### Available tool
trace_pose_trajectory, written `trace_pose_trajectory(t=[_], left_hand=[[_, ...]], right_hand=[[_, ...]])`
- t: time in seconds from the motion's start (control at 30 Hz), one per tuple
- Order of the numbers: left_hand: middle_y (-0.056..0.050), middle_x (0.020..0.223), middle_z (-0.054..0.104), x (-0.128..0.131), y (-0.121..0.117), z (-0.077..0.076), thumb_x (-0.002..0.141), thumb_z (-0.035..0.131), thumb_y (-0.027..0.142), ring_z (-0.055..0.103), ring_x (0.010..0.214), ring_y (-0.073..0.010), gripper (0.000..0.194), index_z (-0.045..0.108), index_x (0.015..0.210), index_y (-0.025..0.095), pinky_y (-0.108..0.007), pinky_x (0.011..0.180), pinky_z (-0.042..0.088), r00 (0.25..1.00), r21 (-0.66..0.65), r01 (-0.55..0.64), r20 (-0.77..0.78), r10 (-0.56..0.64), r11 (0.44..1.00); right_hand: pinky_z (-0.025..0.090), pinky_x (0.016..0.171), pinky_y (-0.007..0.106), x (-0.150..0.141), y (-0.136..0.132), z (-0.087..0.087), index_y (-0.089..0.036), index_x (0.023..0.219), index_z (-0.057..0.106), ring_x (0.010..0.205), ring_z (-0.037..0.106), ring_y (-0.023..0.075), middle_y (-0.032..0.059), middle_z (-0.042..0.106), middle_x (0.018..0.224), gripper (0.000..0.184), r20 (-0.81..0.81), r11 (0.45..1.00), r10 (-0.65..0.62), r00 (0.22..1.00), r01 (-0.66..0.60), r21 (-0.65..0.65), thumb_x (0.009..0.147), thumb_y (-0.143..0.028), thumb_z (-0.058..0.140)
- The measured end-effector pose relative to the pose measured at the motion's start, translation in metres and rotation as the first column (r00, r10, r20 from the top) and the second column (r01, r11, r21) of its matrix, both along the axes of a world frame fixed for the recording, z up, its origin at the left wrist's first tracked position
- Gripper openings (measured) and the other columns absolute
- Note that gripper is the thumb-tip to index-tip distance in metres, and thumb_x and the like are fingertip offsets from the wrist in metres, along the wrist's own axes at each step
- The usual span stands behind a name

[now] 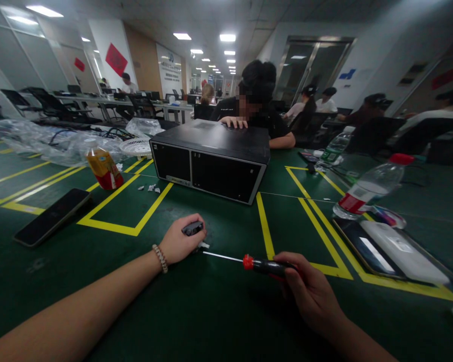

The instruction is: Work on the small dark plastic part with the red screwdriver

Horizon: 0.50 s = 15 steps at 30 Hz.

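Left hand [180,240] holds one piece [192,229] (grey), right hand [310,287] one screwdriver [263,265].

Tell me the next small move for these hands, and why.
Probably line up the screwdriver with the grey part: the left hand grips that part, the right hand holds the screwdriver, and its shaft points toward the left hand. Its tip shows close by the part, though contact is hard to tell.

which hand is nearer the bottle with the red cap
Right. The right hand, holding the screwdriver, is left of the red-capped bottle and nearer the camera; the left hand is farther left.
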<state>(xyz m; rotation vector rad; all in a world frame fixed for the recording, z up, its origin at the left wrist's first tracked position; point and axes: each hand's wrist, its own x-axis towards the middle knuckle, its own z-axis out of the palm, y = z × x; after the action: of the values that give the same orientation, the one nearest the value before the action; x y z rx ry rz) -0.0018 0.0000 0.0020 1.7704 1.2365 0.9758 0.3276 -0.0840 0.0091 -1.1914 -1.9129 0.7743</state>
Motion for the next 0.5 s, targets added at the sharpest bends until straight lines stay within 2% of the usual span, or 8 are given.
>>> trace_pose_trajectory(t=[0.13, 0.2, 0.3, 0.4, 0.5], left_hand=[[0.0, 0.079, 0.065, 0.0006, -0.0007, 0.0006, 0.086, 0.065, 0.025, 0.063, 0.072, -0.019, 0.006, 0.063, 0.085, 0.02, -0.029, 0.067, 0.049, 1.0, 0.004, 0.0, 0.007, 0.0, 1.0], [0.0, 0.079, 0.065, 0.0009, -0.0008, 0.0004, 0.086, 0.065, 0.025, 0.062, 0.071, -0.0188, 0.006, 0.064, 0.085, 0.02, -0.029, 0.066, 0.048, 1.0, 0.003, -0.003, 0.005, 0.002, 1.0], [0.0, 0.079, 0.066, 0.001, -0.0005, 0.0001, 0.087, 0.065, 0.025, 0.062, 0.071, -0.019, 0.006, 0.064, 0.086, 0.02, -0.028, 0.066, 0.048, 1.0, 0.006, -0.01, 0.001, 0.01, 1.0], [0.0, 0.078, 0.065, 0.0008, 0.0001, -0.0002, 0.086, 0.065, 0.024, 0.062, 0.071, -0.0187, 0.005, 0.063, 0.086, 0.02, -0.028, 0.065, 0.048, 1.0, 0.005, -0.009, 0.008, 0.008, 1.0], [0.0, 0.078, 0.065, 0.0004, 0.0005, -0.0008, 0.086, 0.065, 0.024, 0.062, 0.07, -0.0183, 0.004, 0.063, 0.086, 0.02, -0.028, 0.066, 0.048, 1.0, 0.008, -0.002, 0.018, 0.002, 1.0]], right_hand=[[0.05, 0.049, 0.028, 0.001, 0.001, 0.0034, -0.027, 0.124, 0.053, 0.054, 0.064, 0.0183, -0.0015, 0.061, 0.07, 0.031, 0.046, 0.998, 0.044, 0.998, -0.042, -0.048, 0.11, -0.047, 0.035], [0.051, 0.051, 0.03, 0.0032, 0.0007, 0.0033, -0.027, 0.13, 0.046, 0.056, 0.064, 0.0183, 0.0009, 0.064, 0.079, 0.028, 0.063, 0.997, 0.058, 0.996, -0.054, -0.057, 0.108, -0.043, 0.04], [0.055, 0.06, 0.035, 0.0068, -0.0005, 0.0015, -0.027, 0.135, 0.038, 0.066, 0.066, 0.0199, 0.0069, 0.066, 0.1, 0.035, 0.08, 0.998, 0.048, 0.996, -0.046, -0.031, 0.102, -0.034, 0.05], [0.056, 0.067, 0.039, 0.0079, -0.0017, 0.0003, -0.027, 0.132, 0.041, 0.078, 0.067, 0.0241, 0.0083, 0.064, 0.104, 0.036, 0.089, 0.999, 0.043, 0.995, -0.044, 0.01, 0.098, -0.03, 0.053], [0.055, 0.069, 0.04, 0.0075, -0.0027, -0.0004, -0.026, 0.127, 0.045, 0.081, 0.067, 0.0255, 0.0083, 0.063, 0.102, 0.032, 0.077, 1.0, 0.001, 0.997, -0.003, 0.02, 0.097, -0.031, 0.053]])
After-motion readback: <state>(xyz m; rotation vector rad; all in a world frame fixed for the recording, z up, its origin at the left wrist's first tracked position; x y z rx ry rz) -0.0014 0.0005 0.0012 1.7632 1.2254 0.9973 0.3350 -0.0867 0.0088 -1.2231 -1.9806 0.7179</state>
